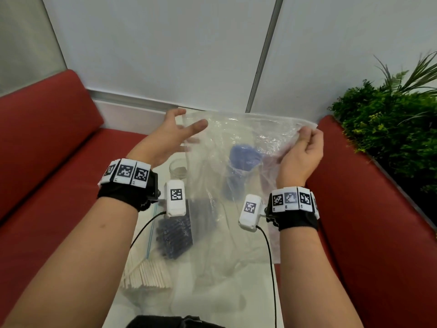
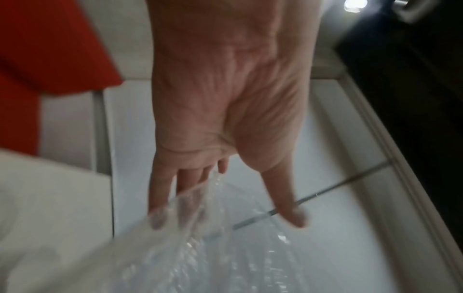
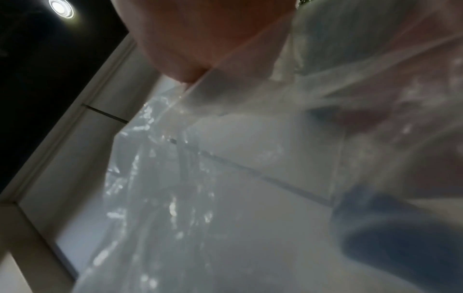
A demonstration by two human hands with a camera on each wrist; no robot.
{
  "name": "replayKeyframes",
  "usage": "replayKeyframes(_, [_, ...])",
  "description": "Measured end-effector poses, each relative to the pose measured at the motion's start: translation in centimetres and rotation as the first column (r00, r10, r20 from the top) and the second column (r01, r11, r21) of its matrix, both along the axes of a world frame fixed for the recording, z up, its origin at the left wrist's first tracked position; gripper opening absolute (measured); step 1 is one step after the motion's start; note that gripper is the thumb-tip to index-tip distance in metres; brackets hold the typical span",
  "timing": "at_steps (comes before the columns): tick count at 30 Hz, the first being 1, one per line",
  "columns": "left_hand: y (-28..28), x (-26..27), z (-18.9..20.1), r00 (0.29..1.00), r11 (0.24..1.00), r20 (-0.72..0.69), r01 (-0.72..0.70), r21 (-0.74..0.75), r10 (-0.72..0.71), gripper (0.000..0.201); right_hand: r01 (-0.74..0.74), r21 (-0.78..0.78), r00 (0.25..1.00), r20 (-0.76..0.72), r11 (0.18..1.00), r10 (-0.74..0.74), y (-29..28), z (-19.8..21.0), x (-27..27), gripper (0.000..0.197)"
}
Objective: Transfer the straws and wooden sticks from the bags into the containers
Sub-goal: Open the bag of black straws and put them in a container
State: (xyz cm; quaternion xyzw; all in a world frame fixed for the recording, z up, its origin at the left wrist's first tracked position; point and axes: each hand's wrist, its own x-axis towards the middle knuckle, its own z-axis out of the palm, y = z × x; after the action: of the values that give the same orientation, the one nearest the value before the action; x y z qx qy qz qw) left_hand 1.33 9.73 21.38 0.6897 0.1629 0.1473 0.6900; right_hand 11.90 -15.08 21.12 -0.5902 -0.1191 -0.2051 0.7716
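Both hands held a large clear plastic bag (image 1: 238, 143) up over the white table (image 1: 236, 268). Right hand (image 1: 301, 152) pinched the bag's upper right corner, fingers curled over the film. Left hand (image 1: 175, 133) was spread, fingers straight; the bag's left edge ran across them, no firm grip evident.

Through the film: a blue container (image 1: 243, 159), apparently already filled with blue straws, though the plastic blurred it too much to be sure. A clear glass jar (image 1: 178, 169) stood just left of it, near the left wrist. Nearer the body lay a second bag of dark blue straws (image 1: 176, 235) and a bundle of wooden sticks (image 1: 149, 274), both still on the table.

Judgement: the raised bag looked empty and was being set aside. Best to close the left hand on its edge first, lift it clear of the containers so it does not drag them over, then put it down away from the remaining bags.

The left wrist view showed what the head view did not: film (image 2: 190, 228) draped across the fingertips (image 2: 156, 220), thumb apart and touching nothing. The right wrist view gave mostly blurred plastic; fingers unreadable there.
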Motion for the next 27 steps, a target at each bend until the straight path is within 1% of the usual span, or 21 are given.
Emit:
replayKeyframes(1, [0.0, 0.3, -0.6, 0.998, 0.986, 0.057, 0.033, -0.161, -0.024, 0.094, 0.005, -0.009, 1.000, 0.007, 1.000, -0.005, -0.1, 0.1, 0.0, 0.022])
replayKeyframes(3, [0.1, 0.6, -0.9, 0.985, 0.944, 0.155, -0.015, -0.329, 0.069, 0.079, 0.028, -0.068, 0.999, 0.046, 0.997, -0.024, -0.6, -0.1, 0.3, 0.021])
replayKeyframes(4, [0.5, 0.7, -0.8, 0.967, 0.924, 0.206, -0.064, -0.376, 0.151, 0.070, 0.052, -0.121, 0.997, 0.064, 0.991, -0.045, -1.0, -0.3, 0.5, 0.021])
replayKeyframes(6, [1.6, 0.5, -0.5, 0.905, 0.891, 0.330, -0.104, -0.442, 0.269, 0.067, 0.099, -0.250, 0.994, 0.075, 0.963, -0.082, -1.9, -0.8, 1.2, 0.023])
replayKeyframes(8, [2.4, 0.3, -0.1, 0.861, 0.886, 0.430, -0.050, -0.460, 0.272, 0.066, 0.111, -0.297, 0.993, 0.063, 0.948, -0.096, -2.4, -1.2, 1.7, 0.025])
replayKeyframes(9, [2.6, 0.2, -0.2, 0.868, 0.898, 0.450, 0.010, -0.439, 0.210, 0.062, 0.111, -0.276, 0.994, 0.053, 0.955, -0.100, -2.3, -1.3, 2.0, 0.026])
replayKeyframes(10, [2.6, 0.0, -0.4, 0.900, 0.920, 0.424, 0.082, -0.384, 0.097, 0.060, 0.103, -0.224, 0.995, 0.036, 0.969, -0.098, -2.1, -1.3, 2.2, 0.026])
replayKeyframes(12, [2.3, -0.4, -1.2, 0.956, 0.951, 0.227, 0.234, -0.201, -0.187, 0.061, 0.076, -0.094, 0.997, 0.001, 0.993, -0.076, -1.8, -0.8, 2.4, 0.027])
replayKeyframes(13, [2.1, -0.5, -2.0, 0.956, 0.952, 0.128, 0.279, -0.128, -0.264, 0.055, 0.064, -0.044, 0.998, -0.004, 0.997, -0.064, -1.9, -0.7, 2.5, 0.026])
replayKeyframes(14, [1.8, -0.7, -2.6, 0.960, 0.958, 0.084, 0.273, -0.089, -0.266, 0.045, 0.034, 0.002, 0.999, -0.005, 0.999, -0.034, -2.0, -0.6, 2.6, 0.024])
replayKeyframes(15, [1.5, -0.7, -2.9, 0.971, 0.969, 0.090, 0.229, -0.098, -0.220, 0.034, -0.011, 0.031, 1.000, -0.017, 0.999, 0.011, -2.1, -0.5, 2.6, 0.021])
replayKeyframes(17, [1.2, -0.6, -3.1, 0.978, 0.969, 0.164, 0.158, -0.192, -0.127, 0.021, -0.209, -0.015, 0.968, -0.146, 0.978, 0.205, -2.1, -0.9, 2.6, 0.031])
replayKeyframes(18, [1.2, -0.4, -2.9, 0.974, 0.959, 0.204, 0.146, -0.241, -0.097, 0.018, -0.366, -0.057, 0.905, -0.254, 0.929, 0.341, -1.9, -1.5, 2.7, 0.041])
replayKeyframes(19, [1.2, -0.3, -2.7, 0.968, 0.948, 0.237, 0.146, -0.282, -0.078, 0.017, -0.522, -0.119, 0.813, -0.370, 0.844, 0.451, -1.7, -2.2, 2.6, 0.051])
replayKeyframes(20, [1.2, -0.1, -2.5, 0.963, 0.937, 0.263, 0.146, -0.316, -0.061, 0.016, -0.652, -0.189, 0.713, -0.482, 0.734, 0.510, -1.6, -2.9, 2.3, 0.060])
replayKeyframes(21, [1.2, 0.0, -2.4, 0.957, 0.927, 0.287, 0.146, -0.346, -0.044, 0.016, -0.735, -0.257, 0.640, -0.567, 0.627, 0.519, -1.5, -3.7, 2.0, 0.063])
replayKeyframes(22, [1.3, 0.1, -2.4, 0.951, 0.917, 0.308, 0.143, -0.371, -0.024, 0.016, -0.782, -0.307, 0.600, -0.606, 0.542, 0.523, -1.4, -4.7, 1.7, 0.056])
replayKeyframes(23, [1.5, 0.1, -2.5, 0.949, 0.912, 0.314, 0.125, -0.390, 0.004, 0.017, -0.782, -0.331, 0.605, -0.606, 0.528, 0.517, -1.3, -5.6, 1.5, 0.039])
replayKeyframes(24, [1.7, 0.1, -2.6, 0.954, 0.912, 0.298, 0.091, -0.399, 0.035, 0.020, -0.751, -0.313, 0.636, -0.579, 0.582, 0.509, -1.0, -6.3, 1.5, 0.018])
replayKeyframes(25, [2.1, -0.1, -2.9, 0.963, 0.917, 0.262, 0.051, -0.395, 0.059, 0.026, -0.707, -0.262, 0.672, -0.538, 0.657, 0.509, -0.9, -6.8, 1.5, 0.009])
replayKeyframes(27, [2.9, -0.4, -3.8, 0.990, 0.939, 0.140, 0.028, -0.344, 0.022, 0.046, -0.620, -0.177, 0.744, -0.444, 0.764, 0.500, -0.8, -7.2, 2.0, 0.015])
